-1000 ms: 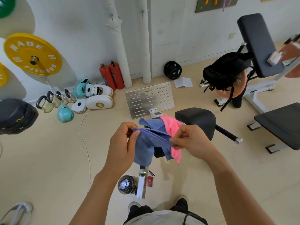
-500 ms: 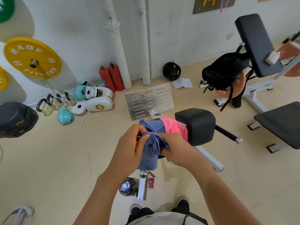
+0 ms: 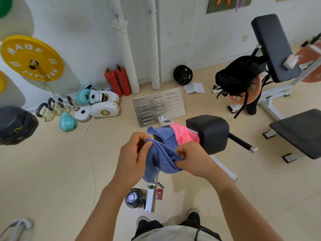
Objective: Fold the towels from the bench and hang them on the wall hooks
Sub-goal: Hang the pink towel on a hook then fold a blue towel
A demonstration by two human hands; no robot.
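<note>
The fingers of the left hand (image 3: 134,153) pinch one edge of the blue towel (image 3: 160,160); the right hand (image 3: 192,158) grips the other edge, and the towel hangs bunched between them. Behind it, a pink towel (image 3: 184,133) lies on the table (image 3: 208,131); a water bottle (image 3: 134,197) stands on the floor below.

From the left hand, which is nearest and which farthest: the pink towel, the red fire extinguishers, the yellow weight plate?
Measured from the left hand:
1. Pink towel, just right, on the bench.
2. Red fire extinguishers, ahead by the wall.
3. Yellow weight plate, far left, up high.
</note>
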